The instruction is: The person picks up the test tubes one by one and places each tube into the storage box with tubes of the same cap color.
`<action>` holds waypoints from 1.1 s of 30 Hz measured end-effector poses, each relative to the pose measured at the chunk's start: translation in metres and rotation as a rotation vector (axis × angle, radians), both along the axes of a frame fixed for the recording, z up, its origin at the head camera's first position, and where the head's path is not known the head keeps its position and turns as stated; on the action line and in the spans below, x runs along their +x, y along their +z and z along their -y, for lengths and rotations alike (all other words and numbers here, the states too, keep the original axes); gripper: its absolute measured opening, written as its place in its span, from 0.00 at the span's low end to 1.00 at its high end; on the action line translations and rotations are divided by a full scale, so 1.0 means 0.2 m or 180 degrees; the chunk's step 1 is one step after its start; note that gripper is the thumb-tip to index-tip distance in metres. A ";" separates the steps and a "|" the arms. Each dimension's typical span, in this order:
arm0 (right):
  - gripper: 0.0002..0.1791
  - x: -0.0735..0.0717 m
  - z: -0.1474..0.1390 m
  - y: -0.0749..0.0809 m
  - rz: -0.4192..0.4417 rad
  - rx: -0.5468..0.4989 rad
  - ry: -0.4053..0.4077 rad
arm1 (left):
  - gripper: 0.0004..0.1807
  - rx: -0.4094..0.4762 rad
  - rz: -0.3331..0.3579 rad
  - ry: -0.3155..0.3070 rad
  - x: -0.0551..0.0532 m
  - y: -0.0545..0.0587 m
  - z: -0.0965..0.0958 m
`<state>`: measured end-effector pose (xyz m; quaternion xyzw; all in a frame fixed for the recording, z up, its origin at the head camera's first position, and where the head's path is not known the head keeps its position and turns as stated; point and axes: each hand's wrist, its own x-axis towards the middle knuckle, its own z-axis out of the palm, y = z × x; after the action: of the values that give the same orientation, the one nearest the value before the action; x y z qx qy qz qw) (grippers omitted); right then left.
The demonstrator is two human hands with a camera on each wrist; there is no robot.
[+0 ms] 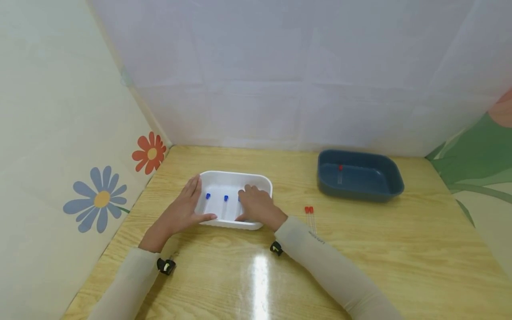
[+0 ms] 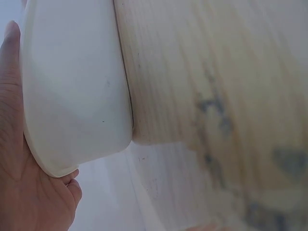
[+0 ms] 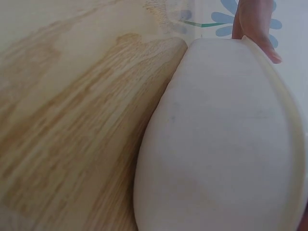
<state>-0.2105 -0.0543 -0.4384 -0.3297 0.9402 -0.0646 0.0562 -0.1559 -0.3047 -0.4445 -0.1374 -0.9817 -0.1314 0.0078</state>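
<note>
My left hand (image 1: 186,206) holds the left end of a white plastic tray (image 1: 236,225), its thumb along the front rim; the left wrist view has the fingers (image 2: 72,187) at the tray's corner. Inside the tray lie clear tubes with blue caps, one at the left (image 1: 208,196) and one in the middle (image 1: 226,198). Over the tray's right part, my right hand (image 1: 258,206) reaches in, fingers pointing down, beside a third blue cap (image 1: 239,199). That tube is mostly behind the hand, and I cannot tell whether the fingers pinch it.
Two clear tubes with red caps (image 1: 309,210) lie side by side on the wooden table (image 1: 224,275), right of the tray. Farther back at the right stands a dark blue basin (image 1: 360,195) holding a red-capped tube (image 1: 340,173). A white sheet (image 1: 248,80) hangs behind the table.
</note>
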 end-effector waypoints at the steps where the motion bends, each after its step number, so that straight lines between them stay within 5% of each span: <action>1: 0.39 0.00 0.00 0.00 0.0003 0.0002 0.0001 | 0.70 -0.0002 -0.0001 -0.0001 0.00 0.00 0.00; 15: 0.45 0.01 0.00 0.04 0.0103 -0.0053 0.0000 | 0.69 -0.0017 0.0027 -0.0005 0.00 0.00 0.01; 33: 0.46 0.06 -0.09 0.12 -0.0155 -0.0313 0.0008 | 0.69 -0.0037 0.0051 -0.0004 0.00 0.01 0.01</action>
<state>-0.1985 -0.0359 -0.4152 -0.3348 0.9365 -0.1027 0.0171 -0.1561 -0.3068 -0.4418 -0.1369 -0.9824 -0.1267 -0.0010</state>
